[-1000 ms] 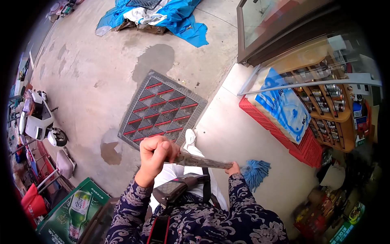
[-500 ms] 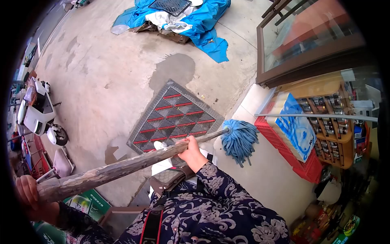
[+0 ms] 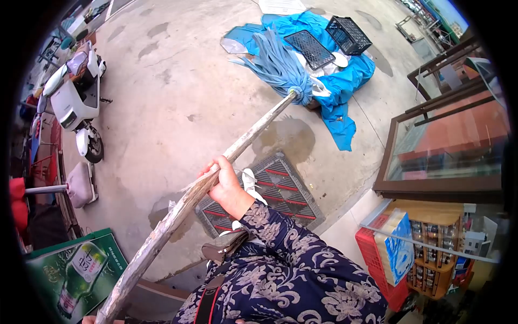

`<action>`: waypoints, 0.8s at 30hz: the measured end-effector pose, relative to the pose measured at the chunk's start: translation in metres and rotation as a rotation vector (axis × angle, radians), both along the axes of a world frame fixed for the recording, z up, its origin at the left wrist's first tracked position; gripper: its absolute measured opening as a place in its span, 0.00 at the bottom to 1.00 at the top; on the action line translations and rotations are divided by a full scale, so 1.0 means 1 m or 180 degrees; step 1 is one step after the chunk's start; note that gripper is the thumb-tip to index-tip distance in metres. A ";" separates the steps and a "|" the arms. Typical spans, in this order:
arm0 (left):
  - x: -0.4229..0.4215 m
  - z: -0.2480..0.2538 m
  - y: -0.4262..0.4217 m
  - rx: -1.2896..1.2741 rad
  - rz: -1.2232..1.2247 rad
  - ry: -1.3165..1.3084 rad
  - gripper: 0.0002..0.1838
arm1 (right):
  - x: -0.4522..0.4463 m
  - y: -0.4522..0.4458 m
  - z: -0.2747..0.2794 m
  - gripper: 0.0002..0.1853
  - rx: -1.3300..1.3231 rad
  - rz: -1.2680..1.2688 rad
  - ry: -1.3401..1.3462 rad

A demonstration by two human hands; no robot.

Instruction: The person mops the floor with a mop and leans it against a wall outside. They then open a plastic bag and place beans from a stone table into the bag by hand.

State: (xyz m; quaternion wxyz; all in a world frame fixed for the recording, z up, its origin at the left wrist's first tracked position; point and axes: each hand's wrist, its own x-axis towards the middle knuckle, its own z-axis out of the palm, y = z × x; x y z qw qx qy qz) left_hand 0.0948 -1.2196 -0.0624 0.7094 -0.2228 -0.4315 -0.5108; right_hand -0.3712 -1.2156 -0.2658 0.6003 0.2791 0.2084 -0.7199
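Observation:
A mop with a rough wooden handle runs from the lower left toward the upper middle. My right hand is closed around the handle near its middle. At the bottom edge, only a sliver of my left hand shows against the handle's thick end; most of it is cut off. The blue strands of the mop head fan out to the upper left, in front of a blue tarp in this view. Whether they touch it I cannot tell.
Beneath my feet lies a grey and red doormat. A white scooter stands left, above a green bottle poster. To the right are a brown-framed glass door and a red crate. A black crate sits by the tarp.
The mop head has swung from the right side up and away to in front of the tarp, its strands flung out. My left hand has dropped to the bottom edge. The view has shifted.

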 end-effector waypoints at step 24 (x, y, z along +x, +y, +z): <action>-0.167 0.008 -0.342 0.1582 0.2451 -0.0744 0.19 | -0.122 -0.433 -0.124 0.07 0.1170 0.2017 -0.0400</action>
